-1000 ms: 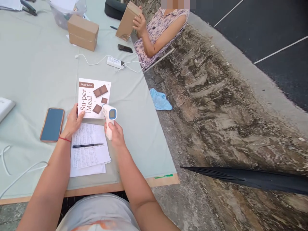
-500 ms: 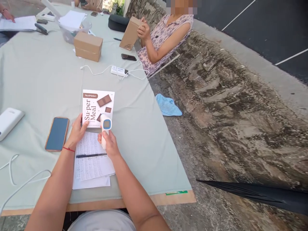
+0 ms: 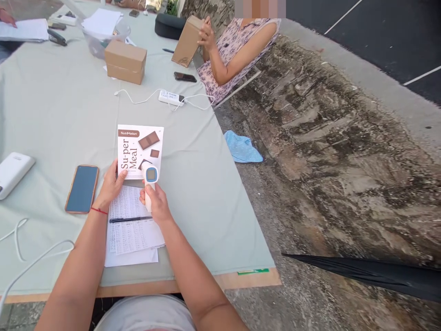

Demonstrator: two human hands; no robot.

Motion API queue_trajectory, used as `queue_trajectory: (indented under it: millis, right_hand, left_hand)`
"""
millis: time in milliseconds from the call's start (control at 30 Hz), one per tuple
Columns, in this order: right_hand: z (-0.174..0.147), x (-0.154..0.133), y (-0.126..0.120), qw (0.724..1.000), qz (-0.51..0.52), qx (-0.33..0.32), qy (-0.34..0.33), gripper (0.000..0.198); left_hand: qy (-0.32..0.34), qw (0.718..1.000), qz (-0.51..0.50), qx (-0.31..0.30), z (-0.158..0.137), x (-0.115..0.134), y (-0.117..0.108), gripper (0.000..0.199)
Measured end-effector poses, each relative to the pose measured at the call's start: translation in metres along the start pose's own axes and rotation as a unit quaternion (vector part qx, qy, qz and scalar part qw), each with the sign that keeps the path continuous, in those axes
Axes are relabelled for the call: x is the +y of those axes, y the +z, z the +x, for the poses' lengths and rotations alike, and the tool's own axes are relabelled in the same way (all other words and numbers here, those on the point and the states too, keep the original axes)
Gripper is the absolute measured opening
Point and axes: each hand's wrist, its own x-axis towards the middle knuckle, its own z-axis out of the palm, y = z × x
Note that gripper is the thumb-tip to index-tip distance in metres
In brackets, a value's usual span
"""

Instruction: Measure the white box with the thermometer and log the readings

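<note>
My left hand (image 3: pixel 112 184) grips the lower left edge of a white box (image 3: pixel 144 149) printed "NutriMotion Su-per Meal" with brown chocolate pieces. Wrapped round the handle of a white infrared thermometer (image 3: pixel 149 193) is my right hand (image 3: pixel 156 202). The thermometer's blue-framed screen faces me, and its head overlaps the box's lower right corner. Below my hands lie handwritten sheets (image 3: pixel 129 241) with a black pen (image 3: pixel 129 219) across them. A smartphone (image 3: pixel 81 189) with an orange-brown edge rests left of my left hand.
A white power bank (image 3: pixel 15 174) and a white cable (image 3: pixel 41 255) are at the left. Farther back stand a cardboard box (image 3: pixel 126 64), a plastic tub (image 3: pixel 94 43) and a white device with a cord (image 3: pixel 171 97). Across the corner, a seated person (image 3: pixel 237 50) touches another carton (image 3: pixel 188 42).
My hands keep the same hold on the box and thermometer. The person at the right has shifted their hands up on the carton. My view has tilted slightly.
</note>
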Motion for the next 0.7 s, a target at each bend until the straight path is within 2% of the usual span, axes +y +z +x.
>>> queue_trajectory:
  millis: [700]
  right_hand:
    - [0.0015, 0.0062, -0.0050, 1.000, -0.023, 0.006, -0.020, 0.061]
  left_hand:
    - [0.020, 1.000, -0.008, 0.008, 0.0008, -0.0061, 0.0031, 0.072]
